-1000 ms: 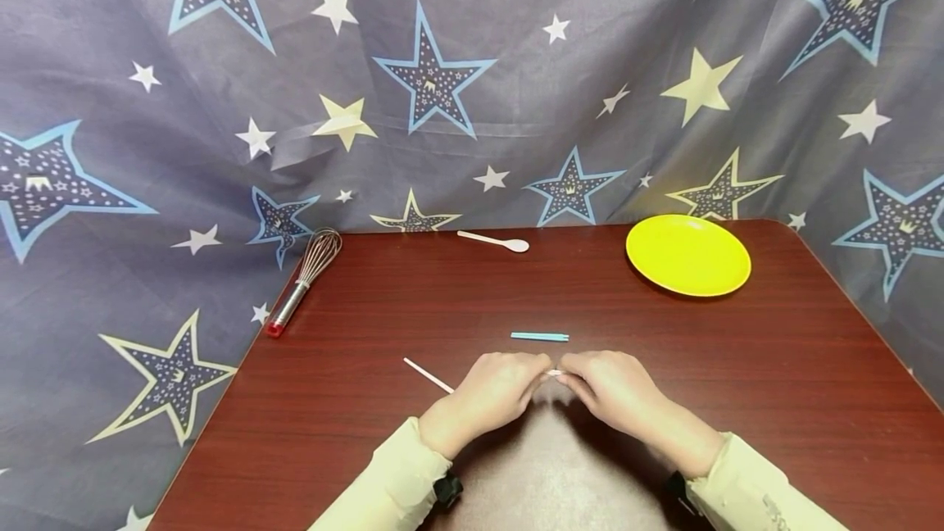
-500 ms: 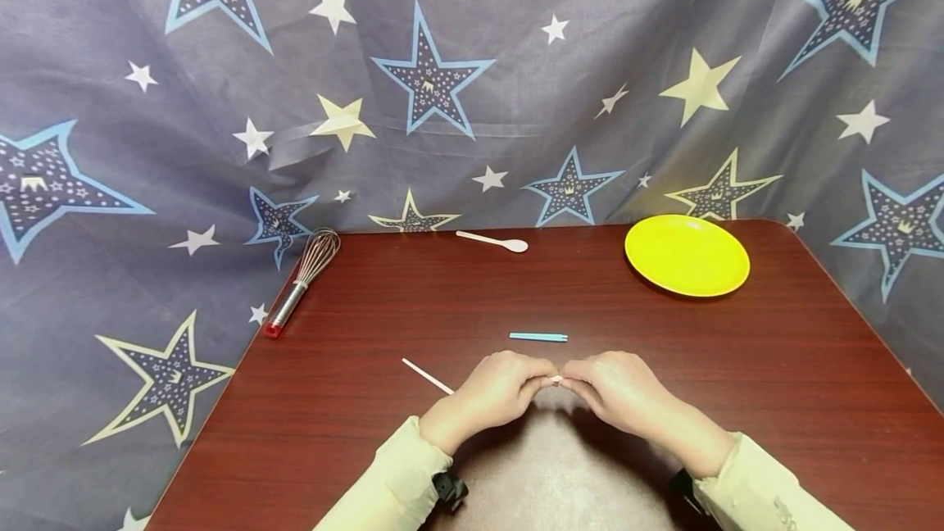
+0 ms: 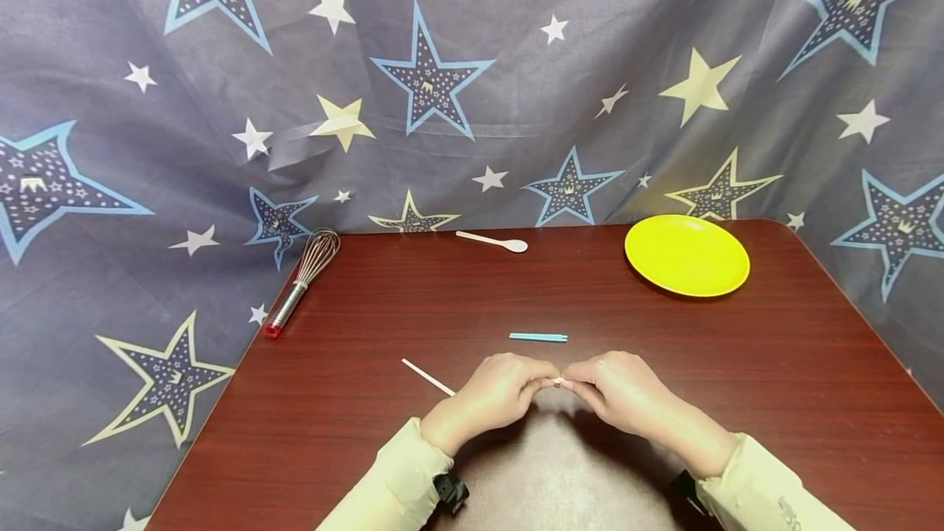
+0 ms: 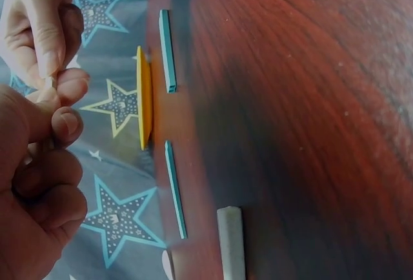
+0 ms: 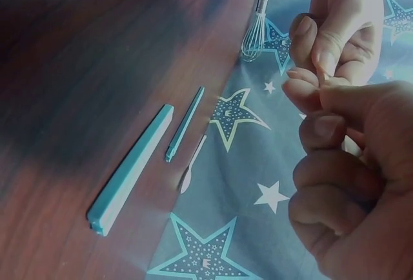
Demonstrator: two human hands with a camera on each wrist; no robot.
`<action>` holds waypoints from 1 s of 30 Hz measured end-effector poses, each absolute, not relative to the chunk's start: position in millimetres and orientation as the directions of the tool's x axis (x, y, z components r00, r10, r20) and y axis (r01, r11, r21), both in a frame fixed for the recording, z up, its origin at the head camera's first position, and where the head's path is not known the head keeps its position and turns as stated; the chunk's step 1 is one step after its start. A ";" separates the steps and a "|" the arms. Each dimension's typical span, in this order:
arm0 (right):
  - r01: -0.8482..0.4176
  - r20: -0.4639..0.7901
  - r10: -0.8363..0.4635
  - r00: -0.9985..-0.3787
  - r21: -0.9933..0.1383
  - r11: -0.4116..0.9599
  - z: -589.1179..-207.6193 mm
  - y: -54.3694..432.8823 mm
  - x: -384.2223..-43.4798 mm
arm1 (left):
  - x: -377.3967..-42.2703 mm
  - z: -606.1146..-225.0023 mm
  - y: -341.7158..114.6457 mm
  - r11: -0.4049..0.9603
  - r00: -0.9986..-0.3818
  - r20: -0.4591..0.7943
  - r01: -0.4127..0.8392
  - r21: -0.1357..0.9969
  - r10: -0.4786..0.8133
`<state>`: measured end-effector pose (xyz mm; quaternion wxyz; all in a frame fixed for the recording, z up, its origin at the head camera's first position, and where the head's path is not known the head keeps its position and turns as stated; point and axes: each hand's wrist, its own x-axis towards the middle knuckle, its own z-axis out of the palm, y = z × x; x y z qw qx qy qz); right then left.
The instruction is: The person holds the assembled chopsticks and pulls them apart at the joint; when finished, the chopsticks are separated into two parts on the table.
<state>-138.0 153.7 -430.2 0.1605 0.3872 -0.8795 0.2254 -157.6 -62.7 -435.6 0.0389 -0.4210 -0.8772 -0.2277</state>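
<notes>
My left hand and right hand meet fingertip to fingertip above the table, pinching a small white piece between them. Fingers cover most of it, so its kind cannot be told. In the left wrist view its pale tip shows between the thumbs. Just beyond the hands lies a light blue stick with a notched end. A second, thicker-looking blue stick appears nearer in the right wrist view; the hands seem to hide it from the head view. Left of my left hand, a thin white stick lies partly hidden.
At the table's left edge lies a whisk with a red-tipped handle. Along the back are a white spoon and a yellow plate. Behind the reddish-brown table hangs a star-patterned grey cloth.
Both hands have come slightly closer together and a little lower, so less of the white piece shows between the fingertips. Things on the table have not moved.
</notes>
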 end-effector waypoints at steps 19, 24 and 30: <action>-0.776 0.460 -0.628 -0.628 -0.306 0.551 -430.4 162.1 -137.5 | -161.3 -444.5 -65.1 0.461 -0.615 0.241 0.749 0.476 0.751; -0.721 0.415 -0.593 -0.690 -0.331 0.608 -428.8 166.9 -139.5 | -164.9 -446.6 -70.7 0.481 -0.649 0.231 0.717 0.505 0.725; -0.630 0.310 -0.551 -0.775 -0.318 0.708 -426.9 172.1 -140.5 | -169.1 -447.0 -75.4 0.591 -0.693 0.190 0.702 0.397 0.696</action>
